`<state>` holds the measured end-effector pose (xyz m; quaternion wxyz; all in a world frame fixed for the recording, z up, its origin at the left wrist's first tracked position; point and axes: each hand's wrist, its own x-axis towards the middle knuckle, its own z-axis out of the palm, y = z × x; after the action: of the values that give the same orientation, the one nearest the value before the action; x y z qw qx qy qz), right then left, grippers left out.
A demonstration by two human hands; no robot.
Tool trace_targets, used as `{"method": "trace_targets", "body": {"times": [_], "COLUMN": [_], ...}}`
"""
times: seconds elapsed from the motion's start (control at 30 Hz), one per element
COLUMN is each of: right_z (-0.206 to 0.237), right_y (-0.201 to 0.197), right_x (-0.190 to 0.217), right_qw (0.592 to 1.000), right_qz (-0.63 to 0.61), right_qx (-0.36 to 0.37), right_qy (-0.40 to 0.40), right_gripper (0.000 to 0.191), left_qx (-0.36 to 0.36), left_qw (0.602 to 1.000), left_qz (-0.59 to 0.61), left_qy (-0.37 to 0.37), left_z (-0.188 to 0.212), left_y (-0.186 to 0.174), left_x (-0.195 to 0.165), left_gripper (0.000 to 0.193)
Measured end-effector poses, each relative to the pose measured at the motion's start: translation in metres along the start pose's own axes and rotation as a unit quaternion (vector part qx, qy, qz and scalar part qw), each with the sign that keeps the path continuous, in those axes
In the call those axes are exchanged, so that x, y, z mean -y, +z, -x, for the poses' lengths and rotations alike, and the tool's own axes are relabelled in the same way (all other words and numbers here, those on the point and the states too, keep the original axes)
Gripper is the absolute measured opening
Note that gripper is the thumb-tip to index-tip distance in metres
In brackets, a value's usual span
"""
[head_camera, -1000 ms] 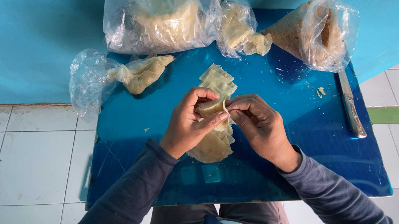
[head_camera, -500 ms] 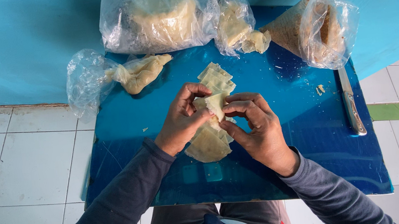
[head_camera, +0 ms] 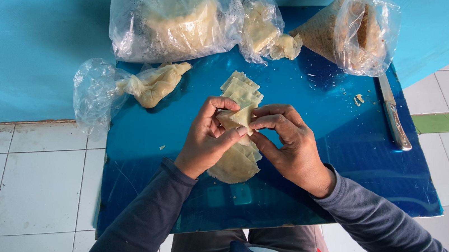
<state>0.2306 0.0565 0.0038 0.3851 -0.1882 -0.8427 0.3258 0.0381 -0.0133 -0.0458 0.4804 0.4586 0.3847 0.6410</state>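
Both hands meet over the middle of a glossy blue board (head_camera: 143,152). My left hand (head_camera: 206,139) and my right hand (head_camera: 288,141) pinch one small pale dough wrapper (head_camera: 241,117) between thumbs and fingertips, folded into a point. Just beyond the hands lies a short stack of flat square wrappers (head_camera: 242,89). Under the hands, partly hidden, sits a pile of folded pale dough pieces (head_camera: 234,165).
Clear plastic bags stand along the back: a big one with dough (head_camera: 175,19), a small one (head_camera: 267,31), a half-empty one at the left (head_camera: 119,90) and one with brown filling (head_camera: 357,29). A knife (head_camera: 393,115) lies at the right edge. White floor tiles surround the board.
The hands have shifted slightly while working the wrapper; the fold between the fingertips is tighter and more pointed. Bags, knife and wrapper stack have stayed in place.
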Motion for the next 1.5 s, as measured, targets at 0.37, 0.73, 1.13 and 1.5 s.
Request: {"method": "trace_targets", "body": {"times": [0.37,0.73,1.13,1.5], "right_z": [0.002,0.001,0.002,0.006], "right_y": [0.0,-0.001,-0.001,0.002], "right_x": [-0.005,-0.01,-0.003,-0.01], "right_qw": [0.985,0.996,0.99,0.994], "right_qz": [-0.151,-0.048,-0.118,-0.083], "right_qx": [0.025,0.021,0.027,0.013], "right_qy": [0.073,0.077,0.074,0.066], "right_gripper": [0.021,0.005,0.022,0.014], "left_qx": [-0.016,-0.027,-0.054,-0.035], "left_qw": [0.978,0.941,0.915,0.91], "left_qz": [-0.186,-0.3,-0.349,-0.369], "left_qy": [0.097,0.153,0.192,0.183], "left_z": [0.003,0.003,0.004,0.006], "left_y": [0.006,0.014,0.015,0.015], "left_x": [-0.006,-0.012,-0.02,-0.017], "left_gripper": [0.037,0.035,0.028,0.024]}}
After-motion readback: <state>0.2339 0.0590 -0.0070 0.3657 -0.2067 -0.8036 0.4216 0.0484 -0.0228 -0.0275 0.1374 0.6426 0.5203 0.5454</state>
